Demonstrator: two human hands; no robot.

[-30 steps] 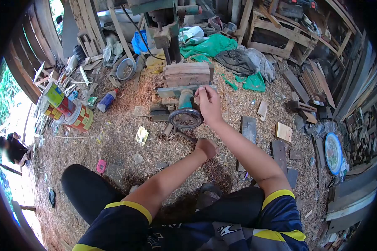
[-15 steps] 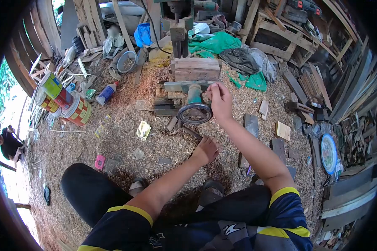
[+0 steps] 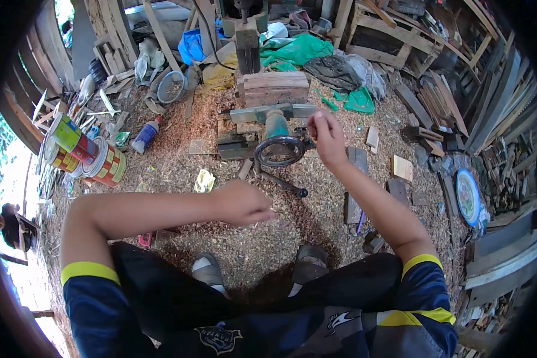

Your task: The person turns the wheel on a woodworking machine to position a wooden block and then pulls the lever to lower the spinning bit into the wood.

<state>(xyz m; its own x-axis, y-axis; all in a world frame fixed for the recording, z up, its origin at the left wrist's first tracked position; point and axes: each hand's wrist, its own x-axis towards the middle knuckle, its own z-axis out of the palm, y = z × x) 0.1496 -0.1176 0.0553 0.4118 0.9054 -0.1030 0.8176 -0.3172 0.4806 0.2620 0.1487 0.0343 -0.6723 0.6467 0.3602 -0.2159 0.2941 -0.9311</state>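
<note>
My left hand [image 3: 241,203] hovers over the shavings, left of a dark lever with a ball end [image 3: 287,186] and apart from it. Its fingers are curled together; their undersides are hidden. My right hand [image 3: 327,136] is closed in a fist just right of the vise [image 3: 275,123]. Whatever may lie inside the fist cannot be seen. Between my hands is the vise's round black handwheel [image 3: 278,166], with a dark handle [image 3: 308,144] by my right wrist. Behind the vise jaw [image 3: 304,111] sits a thick wooden block [image 3: 275,89], below the drill press [image 3: 247,48].
Paint buckets [image 3: 110,164] and a blue bottle [image 3: 146,136] stand at left. Wood offcuts [image 3: 402,168] lie at right near a round blue-rimmed tray [image 3: 468,197]. Green plastic sheeting [image 3: 301,52] is heaped behind. Wood shavings [image 3: 179,197] cover the ground. A person [image 3: 15,227] is at far left.
My left hand has left the lever's end and moved up and left, its elbow swinging outward. My right hand has shifted slightly right, away from the vise. The view has tilted a little.
</note>
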